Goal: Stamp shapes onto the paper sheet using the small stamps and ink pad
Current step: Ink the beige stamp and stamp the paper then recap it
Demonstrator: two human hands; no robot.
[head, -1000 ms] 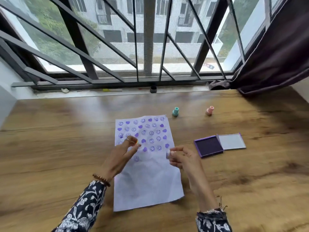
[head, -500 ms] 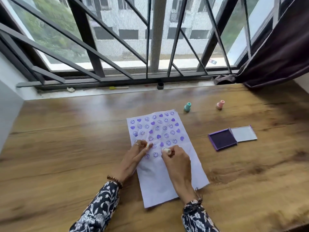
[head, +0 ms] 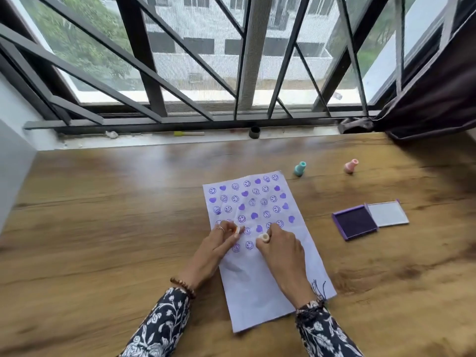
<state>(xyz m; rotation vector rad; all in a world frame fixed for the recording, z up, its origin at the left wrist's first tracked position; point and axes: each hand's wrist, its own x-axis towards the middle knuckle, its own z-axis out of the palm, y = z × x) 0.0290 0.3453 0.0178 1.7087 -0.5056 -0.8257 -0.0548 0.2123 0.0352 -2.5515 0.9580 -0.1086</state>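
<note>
White paper sheet [head: 260, 279] lies lengthwise away from the person; right hand [head: 280, 256] pinches a small cream stamp [head: 263, 237] upright, left hand [head: 213, 247] pinches another small stamp [head: 237, 230].

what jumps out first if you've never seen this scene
The white paper sheet at the centre of the wooden table, its upper half covered in purple smiley and heart prints. Both hands sit on it: the right hand presses a small white stamp down. To the right lies the open purple ink pad.
</note>
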